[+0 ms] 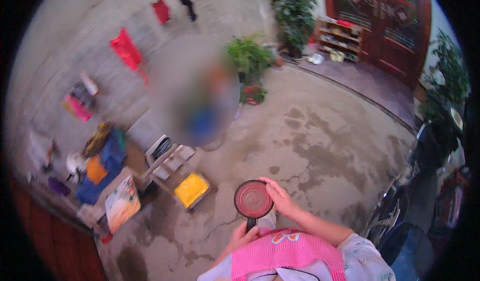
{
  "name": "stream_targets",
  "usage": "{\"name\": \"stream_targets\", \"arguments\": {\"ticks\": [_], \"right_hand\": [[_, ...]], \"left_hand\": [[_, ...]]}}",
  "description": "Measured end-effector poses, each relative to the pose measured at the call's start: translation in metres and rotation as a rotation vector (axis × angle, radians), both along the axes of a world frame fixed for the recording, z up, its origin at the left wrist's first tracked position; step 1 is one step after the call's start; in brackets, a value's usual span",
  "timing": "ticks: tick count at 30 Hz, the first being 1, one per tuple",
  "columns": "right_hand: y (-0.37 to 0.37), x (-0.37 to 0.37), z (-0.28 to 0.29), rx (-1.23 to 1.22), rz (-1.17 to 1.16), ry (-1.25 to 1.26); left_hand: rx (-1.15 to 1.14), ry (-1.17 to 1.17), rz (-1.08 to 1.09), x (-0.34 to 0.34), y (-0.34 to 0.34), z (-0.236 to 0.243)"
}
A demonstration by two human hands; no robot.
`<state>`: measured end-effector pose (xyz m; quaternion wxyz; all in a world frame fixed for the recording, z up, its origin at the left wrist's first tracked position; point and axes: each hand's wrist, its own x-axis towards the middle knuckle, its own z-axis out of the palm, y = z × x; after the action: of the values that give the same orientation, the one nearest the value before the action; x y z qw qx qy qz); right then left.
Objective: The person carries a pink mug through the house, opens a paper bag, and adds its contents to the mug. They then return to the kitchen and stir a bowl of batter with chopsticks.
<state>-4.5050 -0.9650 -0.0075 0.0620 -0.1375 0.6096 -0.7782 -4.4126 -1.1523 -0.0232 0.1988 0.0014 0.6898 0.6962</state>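
Note:
A small round pan (253, 199) with a reddish face, dark rim and short black handle is held up in front of my body. My left hand (242, 238) is closed round its handle, below the round part. At the upper right rim, the fingers of my right hand (280, 199) grip the edge, with the palm to the right of the pan. Whether the pan's inside or its underside faces up, I cannot tell. A pink apron (290, 253) covers my front just below the pan.
A wooden chair with a yellow seat (191, 190) stands ahead left, beside a seat with a patterned cushion (122, 203) and piled clothes (107, 163). Potted plants (247, 58) and a shoe rack (340, 40) are farther off. Parked two-wheelers (425, 181) line the right. One round area is blurred.

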Motion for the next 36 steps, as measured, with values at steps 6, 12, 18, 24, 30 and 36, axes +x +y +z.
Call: {"name": "stream_targets", "arguments": {"ticks": [6, 12, 18, 24, 30, 36], "right_hand": [[0.111, -0.161, 0.009, 0.084, -0.221, -0.111], [0.252, -0.258, 0.012, 0.099, -0.613, -0.174], [0.395, -0.383, -0.008, 0.068, -0.923, -0.232], [0.556, -0.550, 0.047, 0.210, -0.917, -0.127], [0.681, -0.705, 0.058, 0.171, -0.675, -0.015], [0.827, -0.852, 0.052, 0.290, -0.660, -0.034]], "left_hand": [[0.062, -0.043, -0.210, -0.239, 0.074, -0.003], [-0.116, 0.049, -0.778, -0.440, 0.218, 0.004], [-0.044, 0.054, -0.904, -0.601, 0.393, -0.011], [0.022, -0.002, -0.859, -0.773, 0.555, 0.050], [0.093, 0.089, -0.686, -0.923, 0.657, 0.051], [0.144, 0.048, -0.649, -1.075, 0.799, 0.033]]}}
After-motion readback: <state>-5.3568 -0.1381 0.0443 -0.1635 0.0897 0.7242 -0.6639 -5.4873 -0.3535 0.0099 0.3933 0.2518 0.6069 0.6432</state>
